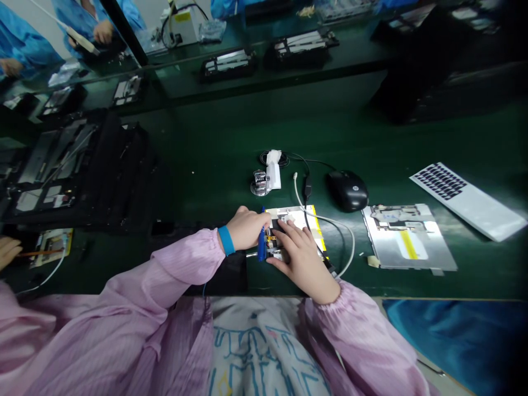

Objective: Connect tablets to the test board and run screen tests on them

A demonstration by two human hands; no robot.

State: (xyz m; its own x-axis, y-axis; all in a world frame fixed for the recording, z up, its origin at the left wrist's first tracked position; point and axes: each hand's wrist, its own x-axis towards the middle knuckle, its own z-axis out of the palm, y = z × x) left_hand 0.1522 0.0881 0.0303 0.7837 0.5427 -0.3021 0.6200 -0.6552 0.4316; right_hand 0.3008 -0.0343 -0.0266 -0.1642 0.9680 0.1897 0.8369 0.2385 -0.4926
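Observation:
In front of me lies a tablet-like metal panel [320,228] with exposed circuit parts and yellow edging. A blue bar-like piece [261,247] stands along its left edge. My left hand [246,228], with a blue wrist band [226,240], is closed at this bar, its fingertips by the panel's edge; its grip is partly hidden. My right hand [303,256] lies with fingers stretched over the panel's circuit parts, apparently pressing them. A white cable [350,242] and a black cable [307,187] run across the panel, partly beneath my right hand.
A black mouse [347,190], a second metal panel [412,242] and a white sheet with black labels [470,201] are on the right. Behind the work sits a shiny round metal object [260,183]. Stacked black trays [82,165] stand left, near another person's hand [8,250].

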